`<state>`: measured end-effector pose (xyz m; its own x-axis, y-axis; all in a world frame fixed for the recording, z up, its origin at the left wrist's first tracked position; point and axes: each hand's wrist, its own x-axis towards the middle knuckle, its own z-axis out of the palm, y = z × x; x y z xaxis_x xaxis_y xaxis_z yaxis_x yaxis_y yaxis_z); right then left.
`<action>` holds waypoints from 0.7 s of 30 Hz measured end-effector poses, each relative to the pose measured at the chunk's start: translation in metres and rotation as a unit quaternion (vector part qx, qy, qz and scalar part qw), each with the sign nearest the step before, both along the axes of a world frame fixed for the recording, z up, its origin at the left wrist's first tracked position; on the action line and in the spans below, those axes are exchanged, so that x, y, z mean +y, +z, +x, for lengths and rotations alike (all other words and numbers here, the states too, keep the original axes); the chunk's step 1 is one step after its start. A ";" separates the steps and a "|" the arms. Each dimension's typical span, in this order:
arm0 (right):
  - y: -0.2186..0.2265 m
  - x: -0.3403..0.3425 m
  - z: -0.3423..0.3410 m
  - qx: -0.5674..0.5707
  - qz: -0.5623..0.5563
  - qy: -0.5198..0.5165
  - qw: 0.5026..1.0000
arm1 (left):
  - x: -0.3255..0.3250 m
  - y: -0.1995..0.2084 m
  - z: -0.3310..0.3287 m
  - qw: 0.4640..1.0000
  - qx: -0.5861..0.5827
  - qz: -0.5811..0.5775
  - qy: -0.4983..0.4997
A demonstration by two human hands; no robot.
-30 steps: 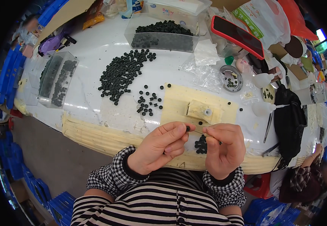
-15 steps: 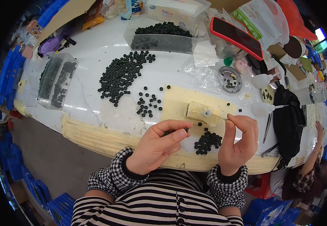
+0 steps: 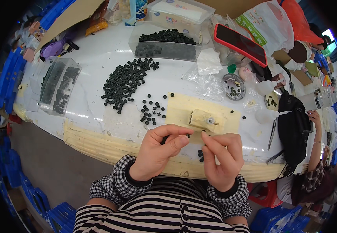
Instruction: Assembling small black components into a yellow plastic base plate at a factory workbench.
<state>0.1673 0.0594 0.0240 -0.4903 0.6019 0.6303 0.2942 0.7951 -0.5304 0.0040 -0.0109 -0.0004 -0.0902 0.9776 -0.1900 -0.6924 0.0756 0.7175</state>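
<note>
Head-worn fisheye, downward, seemingly close

A red-cased phone (image 3: 240,44) leans beside a white squeeze bottle (image 3: 264,87).

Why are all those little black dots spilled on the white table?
A loose heap of small black round beads lies scattered on the white table, outside the clear plastic box holding more. A few strays sit near the left hand. Nothing looks broken.

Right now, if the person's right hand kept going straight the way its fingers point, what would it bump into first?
The right hand points up and slightly left across the table. First in that line would likely be the small tan block with a metal pin on the tan board, though depth is hard to judge.
</note>
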 end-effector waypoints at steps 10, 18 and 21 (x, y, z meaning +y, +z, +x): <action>-0.010 -0.004 -0.005 0.033 -0.048 0.035 0.998 | 0.002 0.000 0.008 0.928 0.346 0.095 0.099; -0.011 -0.003 -0.005 0.027 -0.050 0.049 0.997 | 0.004 0.002 0.005 0.917 0.368 0.093 0.125; -0.012 -0.002 -0.005 0.031 -0.054 0.056 0.996 | 0.004 0.000 0.003 0.913 0.372 0.099 0.134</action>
